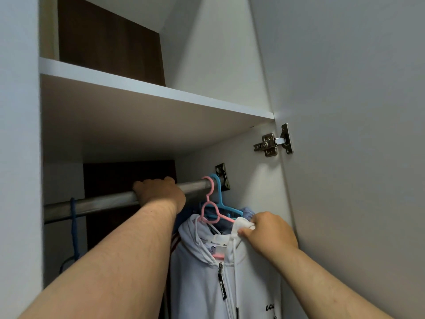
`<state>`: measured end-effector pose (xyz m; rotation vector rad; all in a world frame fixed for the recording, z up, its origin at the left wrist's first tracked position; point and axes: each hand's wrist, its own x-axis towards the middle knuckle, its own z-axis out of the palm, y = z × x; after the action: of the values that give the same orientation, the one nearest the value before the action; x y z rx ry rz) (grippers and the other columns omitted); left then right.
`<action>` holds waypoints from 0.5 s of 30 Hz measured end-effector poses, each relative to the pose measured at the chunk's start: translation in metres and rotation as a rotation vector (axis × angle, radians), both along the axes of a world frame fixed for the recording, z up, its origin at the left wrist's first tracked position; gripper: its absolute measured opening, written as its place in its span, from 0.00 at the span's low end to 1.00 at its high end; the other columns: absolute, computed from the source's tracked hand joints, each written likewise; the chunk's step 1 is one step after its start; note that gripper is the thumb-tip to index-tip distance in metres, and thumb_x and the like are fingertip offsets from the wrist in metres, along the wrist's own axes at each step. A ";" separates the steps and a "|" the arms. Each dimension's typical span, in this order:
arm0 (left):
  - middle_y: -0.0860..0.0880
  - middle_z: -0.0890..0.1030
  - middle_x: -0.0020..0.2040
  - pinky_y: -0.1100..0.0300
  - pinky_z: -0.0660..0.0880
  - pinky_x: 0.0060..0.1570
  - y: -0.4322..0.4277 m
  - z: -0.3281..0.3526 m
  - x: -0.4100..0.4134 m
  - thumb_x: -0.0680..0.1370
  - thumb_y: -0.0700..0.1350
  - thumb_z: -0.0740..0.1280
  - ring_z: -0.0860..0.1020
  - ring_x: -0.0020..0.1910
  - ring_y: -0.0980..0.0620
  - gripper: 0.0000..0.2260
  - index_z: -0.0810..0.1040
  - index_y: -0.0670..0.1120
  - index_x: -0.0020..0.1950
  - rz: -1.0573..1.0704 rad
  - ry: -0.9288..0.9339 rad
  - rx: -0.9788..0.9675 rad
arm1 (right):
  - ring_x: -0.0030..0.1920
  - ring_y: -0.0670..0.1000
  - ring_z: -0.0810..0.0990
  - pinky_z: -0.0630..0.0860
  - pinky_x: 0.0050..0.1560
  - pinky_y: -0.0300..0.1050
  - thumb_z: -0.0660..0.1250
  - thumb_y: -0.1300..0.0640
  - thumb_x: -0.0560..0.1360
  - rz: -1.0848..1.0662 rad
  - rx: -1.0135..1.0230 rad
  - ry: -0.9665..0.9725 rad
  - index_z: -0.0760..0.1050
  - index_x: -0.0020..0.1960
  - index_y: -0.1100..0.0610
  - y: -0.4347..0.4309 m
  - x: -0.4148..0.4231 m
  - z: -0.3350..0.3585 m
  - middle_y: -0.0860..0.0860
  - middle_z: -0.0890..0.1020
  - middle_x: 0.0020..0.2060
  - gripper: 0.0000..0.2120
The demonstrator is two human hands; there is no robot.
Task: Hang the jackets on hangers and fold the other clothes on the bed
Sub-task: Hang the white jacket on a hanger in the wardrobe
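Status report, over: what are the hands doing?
Left hand grips the rail. Right hand pinches the white jacket, hung on the pink hanger. Blue hanger crowds behind.

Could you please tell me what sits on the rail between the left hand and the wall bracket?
In the head view, two hooks hang on the rail there: the pink hanger, then the blue hanger nearer the bracket.
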<state>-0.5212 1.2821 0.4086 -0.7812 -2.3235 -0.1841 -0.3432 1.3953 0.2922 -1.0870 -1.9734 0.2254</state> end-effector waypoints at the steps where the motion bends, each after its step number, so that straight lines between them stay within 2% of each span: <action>1: 0.44 0.77 0.63 0.46 0.63 0.64 0.000 0.000 0.000 0.80 0.52 0.53 0.73 0.62 0.42 0.16 0.71 0.50 0.65 -0.001 0.002 0.001 | 0.47 0.56 0.80 0.67 0.38 0.43 0.68 0.39 0.70 -0.010 -0.004 0.005 0.79 0.48 0.52 -0.001 0.000 -0.001 0.50 0.83 0.45 0.17; 4: 0.44 0.76 0.63 0.47 0.63 0.64 0.001 0.000 -0.001 0.80 0.52 0.54 0.73 0.62 0.42 0.16 0.71 0.49 0.64 -0.001 -0.008 0.004 | 0.40 0.54 0.75 0.67 0.36 0.43 0.67 0.39 0.71 -0.016 -0.013 0.025 0.75 0.42 0.52 -0.005 0.000 -0.004 0.48 0.79 0.38 0.15; 7: 0.44 0.75 0.63 0.47 0.63 0.65 0.001 -0.004 0.000 0.80 0.51 0.56 0.71 0.63 0.43 0.16 0.71 0.49 0.65 0.011 -0.024 0.018 | 0.43 0.55 0.77 0.67 0.36 0.44 0.66 0.41 0.72 0.013 -0.034 0.070 0.73 0.41 0.52 -0.011 0.003 -0.010 0.48 0.79 0.38 0.14; 9: 0.42 0.71 0.68 0.46 0.57 0.71 0.003 -0.007 0.004 0.79 0.51 0.57 0.67 0.68 0.42 0.21 0.68 0.46 0.70 0.038 -0.029 0.044 | 0.49 0.56 0.78 0.70 0.40 0.45 0.66 0.43 0.74 0.024 -0.025 0.100 0.75 0.46 0.52 -0.017 0.007 -0.014 0.50 0.81 0.45 0.11; 12: 0.38 0.53 0.79 0.44 0.45 0.76 0.004 -0.020 0.021 0.80 0.55 0.57 0.50 0.78 0.38 0.32 0.52 0.40 0.79 -0.018 -0.061 0.145 | 0.59 0.56 0.75 0.72 0.55 0.46 0.64 0.45 0.77 0.006 0.028 0.074 0.74 0.59 0.51 -0.030 0.015 -0.020 0.52 0.78 0.56 0.15; 13: 0.38 0.51 0.79 0.44 0.46 0.76 0.004 -0.029 0.030 0.80 0.57 0.58 0.48 0.78 0.38 0.34 0.50 0.40 0.79 -0.076 -0.058 0.162 | 0.61 0.56 0.73 0.71 0.58 0.46 0.63 0.45 0.77 -0.004 0.046 0.073 0.73 0.62 0.51 -0.035 0.018 -0.021 0.52 0.76 0.58 0.16; 15: 0.39 0.56 0.78 0.43 0.52 0.75 0.000 -0.053 0.049 0.79 0.59 0.59 0.53 0.77 0.39 0.34 0.55 0.41 0.78 -0.203 -0.039 0.161 | 0.64 0.56 0.71 0.69 0.62 0.48 0.62 0.45 0.78 -0.016 0.080 0.091 0.70 0.65 0.51 -0.047 0.029 -0.023 0.51 0.74 0.61 0.18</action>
<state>-0.4719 1.2821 0.3556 -0.9374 -2.2309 -0.4733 -0.3146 1.3485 0.2695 -1.0232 -1.8763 0.1833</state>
